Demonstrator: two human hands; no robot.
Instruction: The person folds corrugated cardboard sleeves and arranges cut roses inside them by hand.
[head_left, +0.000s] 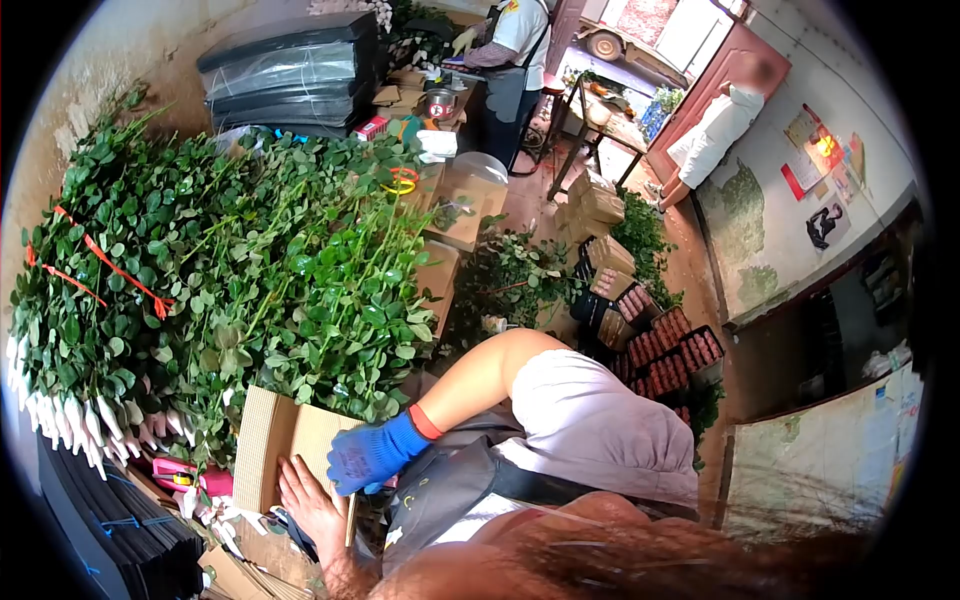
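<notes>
A sheet of corrugated cardboard [318,432] stands folded in front of me, one ribbed panel raised on its left side. My left hand [312,505] is bare and lies flat against the cardboard near the fold, fingers stretched out. In a blue glove with a red cuff, my right hand [375,455] is closed at the cardboard's right side; its fingertips are partly hidden. Just beyond the cardboard lies a big heap of leafy green rose stems [300,270]. White sleeves [75,425] cover the flower heads at the heap's near left end.
Wrapped black sheets [290,75] are stacked behind the stems. A stack of dark sheets [120,520] sits at lower left, near a pink tool [180,475]. Trays of pink blooms [670,350] and cardboard boxes [595,210] are on the floor. Two people [515,45] stand farther back.
</notes>
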